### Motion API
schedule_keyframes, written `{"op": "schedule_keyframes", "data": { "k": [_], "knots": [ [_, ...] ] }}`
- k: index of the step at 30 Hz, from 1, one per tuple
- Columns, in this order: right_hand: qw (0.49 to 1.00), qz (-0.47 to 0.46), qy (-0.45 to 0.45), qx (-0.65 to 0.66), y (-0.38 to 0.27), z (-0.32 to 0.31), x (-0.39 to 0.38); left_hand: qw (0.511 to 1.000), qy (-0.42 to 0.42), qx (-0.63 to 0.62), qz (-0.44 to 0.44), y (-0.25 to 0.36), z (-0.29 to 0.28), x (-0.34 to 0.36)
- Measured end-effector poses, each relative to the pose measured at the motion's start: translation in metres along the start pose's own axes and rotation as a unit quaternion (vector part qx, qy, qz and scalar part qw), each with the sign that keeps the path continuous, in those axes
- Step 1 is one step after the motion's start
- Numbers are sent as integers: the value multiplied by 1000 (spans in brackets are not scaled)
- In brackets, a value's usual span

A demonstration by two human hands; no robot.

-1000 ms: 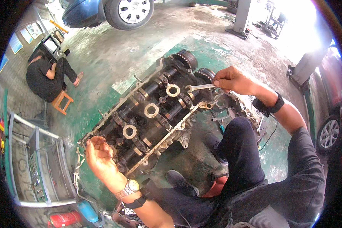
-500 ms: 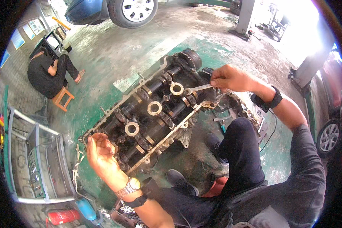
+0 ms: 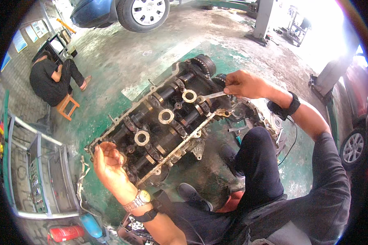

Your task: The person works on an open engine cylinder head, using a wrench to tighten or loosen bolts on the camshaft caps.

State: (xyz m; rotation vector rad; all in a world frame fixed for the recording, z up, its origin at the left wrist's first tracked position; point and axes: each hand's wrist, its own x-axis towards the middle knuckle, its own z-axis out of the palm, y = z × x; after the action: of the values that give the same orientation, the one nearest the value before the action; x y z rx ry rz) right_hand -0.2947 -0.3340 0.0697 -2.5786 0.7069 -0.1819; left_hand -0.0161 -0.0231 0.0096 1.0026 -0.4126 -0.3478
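Right hand (image 3: 245, 85) on wrench (image 3: 214, 95), left hand (image 3: 109, 163) at engine (image 3: 167, 143)

Left hand, lower left of frame: half-open, fingers curled at the engine's end; can't tell from here if it grips. Right, upper right of centre: clenched on the steel wrench, whose near end is hidden in the fist. Engine fills mid-frame: oily dark shafts (image 3: 189, 121), three pale rings (image 3: 160, 117). Beyond, blue car (image 3: 95, 12) cut by top edge.

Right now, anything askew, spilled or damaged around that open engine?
Mostly no. The green-painted concrete floor is scuffed, its paint worn off in pale patches: that looks like wear, not a spill. On the grimy, dark, open-topped metal engine, nothing looks plainly broken or askew; finer damage is too small to tell.
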Motion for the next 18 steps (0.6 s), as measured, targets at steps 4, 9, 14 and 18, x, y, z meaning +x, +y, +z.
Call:
{"op": "schedule_keyframes", "data": {
  "k": [4, 9, 14, 18],
  "knots": [
    [1000, -20, 13, -15, 1, 5, 0, 1000, 1, -9, -4, 0, 0, 1],
    [999, 30, 0, -23, -8, 10, -10, 1000, -4, -8, -11, 1, -1, 1],
    [999, 17, 35, 10, -13, 14, -21, 1000, -4, -10, -14, 2, -2, 1],
    [994, -85, 32, 59, -2, 27, -26, 1000, -3, -17, -8, 0, -2, 2]
  ]
}}
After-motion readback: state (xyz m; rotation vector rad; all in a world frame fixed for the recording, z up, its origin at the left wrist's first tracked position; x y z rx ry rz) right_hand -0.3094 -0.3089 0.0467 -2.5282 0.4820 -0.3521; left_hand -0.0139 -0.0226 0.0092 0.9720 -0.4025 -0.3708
